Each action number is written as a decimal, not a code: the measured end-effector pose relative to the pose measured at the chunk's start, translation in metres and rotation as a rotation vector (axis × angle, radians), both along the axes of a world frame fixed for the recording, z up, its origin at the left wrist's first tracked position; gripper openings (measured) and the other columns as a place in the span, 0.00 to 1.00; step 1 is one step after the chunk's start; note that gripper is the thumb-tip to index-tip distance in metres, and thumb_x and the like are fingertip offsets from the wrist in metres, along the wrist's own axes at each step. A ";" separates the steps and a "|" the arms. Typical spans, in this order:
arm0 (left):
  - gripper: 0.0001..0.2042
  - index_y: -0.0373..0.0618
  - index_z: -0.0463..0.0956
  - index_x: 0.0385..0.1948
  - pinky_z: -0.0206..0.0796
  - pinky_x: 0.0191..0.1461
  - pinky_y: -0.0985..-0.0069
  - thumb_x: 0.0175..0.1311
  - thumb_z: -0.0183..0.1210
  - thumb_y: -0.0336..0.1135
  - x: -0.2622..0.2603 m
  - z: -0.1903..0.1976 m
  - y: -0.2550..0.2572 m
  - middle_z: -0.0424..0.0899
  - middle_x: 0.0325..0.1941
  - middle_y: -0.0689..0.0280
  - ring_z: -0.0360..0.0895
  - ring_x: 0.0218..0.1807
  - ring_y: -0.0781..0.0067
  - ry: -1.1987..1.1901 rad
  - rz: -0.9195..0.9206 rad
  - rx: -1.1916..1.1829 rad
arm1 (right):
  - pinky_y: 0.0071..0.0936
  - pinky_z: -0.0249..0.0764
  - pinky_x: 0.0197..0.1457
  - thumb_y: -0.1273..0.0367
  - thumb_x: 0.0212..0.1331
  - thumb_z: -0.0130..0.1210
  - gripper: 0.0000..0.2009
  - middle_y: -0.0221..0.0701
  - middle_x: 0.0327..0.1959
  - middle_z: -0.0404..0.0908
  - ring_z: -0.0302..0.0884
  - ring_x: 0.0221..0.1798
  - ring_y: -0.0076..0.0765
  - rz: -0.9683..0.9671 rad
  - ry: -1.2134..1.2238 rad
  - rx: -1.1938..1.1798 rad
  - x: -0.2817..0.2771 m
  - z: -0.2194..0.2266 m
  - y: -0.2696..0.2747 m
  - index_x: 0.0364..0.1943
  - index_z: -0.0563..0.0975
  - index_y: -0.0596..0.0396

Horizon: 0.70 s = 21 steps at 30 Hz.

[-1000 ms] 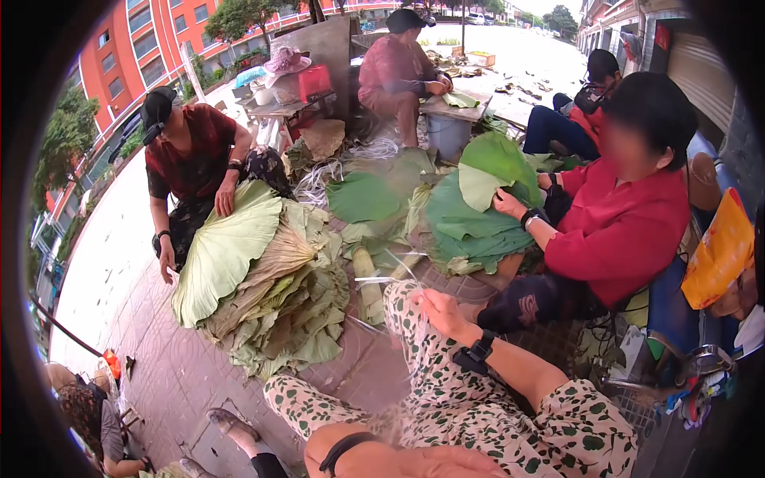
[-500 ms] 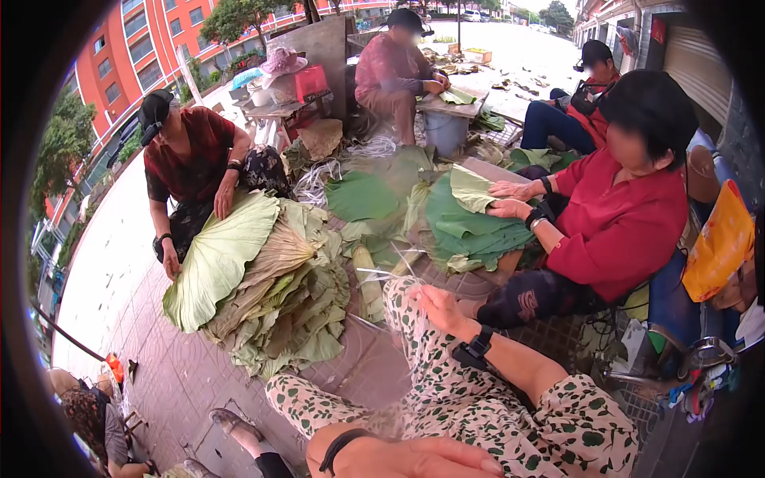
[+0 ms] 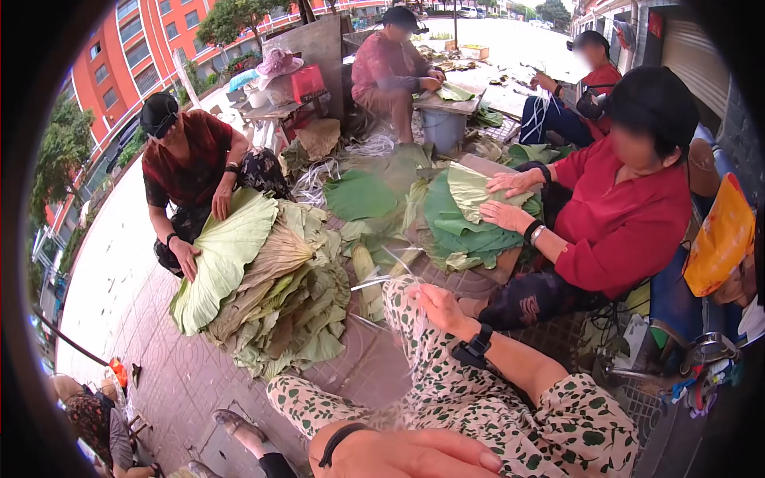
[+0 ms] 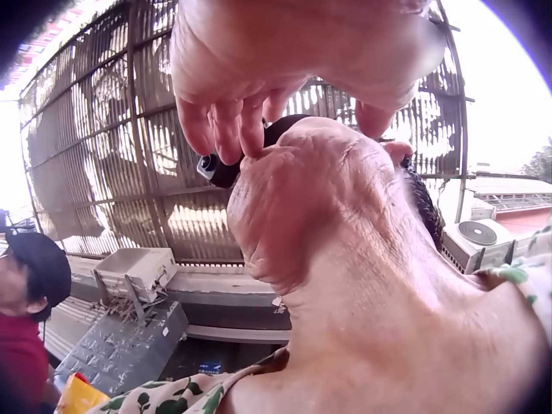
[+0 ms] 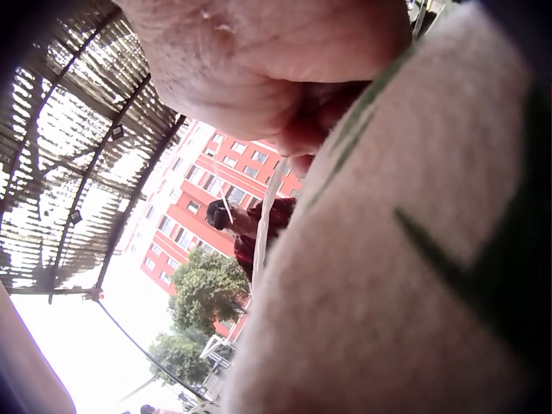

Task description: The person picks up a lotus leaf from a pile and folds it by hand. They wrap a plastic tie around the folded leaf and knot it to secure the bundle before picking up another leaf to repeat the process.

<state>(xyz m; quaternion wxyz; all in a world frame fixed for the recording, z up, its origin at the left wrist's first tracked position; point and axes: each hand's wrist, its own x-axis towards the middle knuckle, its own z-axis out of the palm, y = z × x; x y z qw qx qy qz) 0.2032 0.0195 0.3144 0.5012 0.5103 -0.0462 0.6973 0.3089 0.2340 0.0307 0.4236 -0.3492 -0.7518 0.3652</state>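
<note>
Lowered since the earlier frame, the broad pale-green leaf (image 3: 464, 189) at the right now lies on the dark green leaves (image 3: 446, 231) under the hands of the neighbour in a red top (image 3: 629, 207); the stack probably backs it while the palms press. With my right hand (image 3: 444, 309) I pinch a thin white strip (image 5: 269, 207) at my raised knee in green-patterned cream trousers (image 3: 405, 323), which seems to steady my wrist. My left hand (image 3: 406, 456) is near, its fingers extended and relaxed, gripping nothing I can see. On the far side, a grey-blue bucket (image 3: 445, 131) seems to serve as a stand for a board (image 3: 448, 103); that hides its contents. I cannot tell what the glossy red bag (image 3: 307, 83) at far left or the orange-yellow bag (image 3: 719, 239) at right holds.
</note>
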 end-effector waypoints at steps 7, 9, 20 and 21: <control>0.21 0.60 0.63 0.59 0.58 0.58 0.57 0.64 0.50 0.44 -0.011 -0.027 0.030 0.76 0.49 0.58 0.75 0.49 0.53 0.083 -0.046 0.321 | 0.31 0.65 0.28 0.70 0.61 0.44 0.08 0.33 0.18 0.71 0.70 0.22 0.36 -0.021 0.011 0.009 0.001 0.005 0.000 0.35 0.74 0.57; 0.27 0.45 0.63 0.55 0.65 0.48 0.58 0.63 0.46 0.57 -0.013 -0.031 0.027 0.76 0.37 0.58 0.74 0.43 0.58 0.178 0.080 0.192 | 0.27 0.68 0.30 0.70 0.63 0.42 0.09 0.36 0.21 0.73 0.73 0.24 0.33 -0.021 -0.072 0.012 0.003 0.005 0.000 0.36 0.75 0.58; 0.11 0.44 0.71 0.43 0.71 0.38 0.78 0.61 0.53 0.36 -0.090 -0.281 0.089 0.81 0.34 0.63 0.78 0.33 0.74 0.348 0.373 -1.433 | 0.29 0.65 0.28 0.67 0.62 0.43 0.10 0.34 0.19 0.72 0.70 0.22 0.33 -0.050 0.011 -0.057 0.010 0.001 0.001 0.37 0.75 0.57; 0.13 0.44 0.71 0.43 0.70 0.38 0.78 0.60 0.54 0.38 -0.095 -0.309 0.081 0.81 0.35 0.64 0.78 0.32 0.74 0.459 0.332 -1.439 | 0.30 0.65 0.29 0.67 0.62 0.43 0.11 0.34 0.19 0.72 0.70 0.22 0.34 -0.044 0.041 -0.070 0.011 0.002 0.001 0.36 0.75 0.57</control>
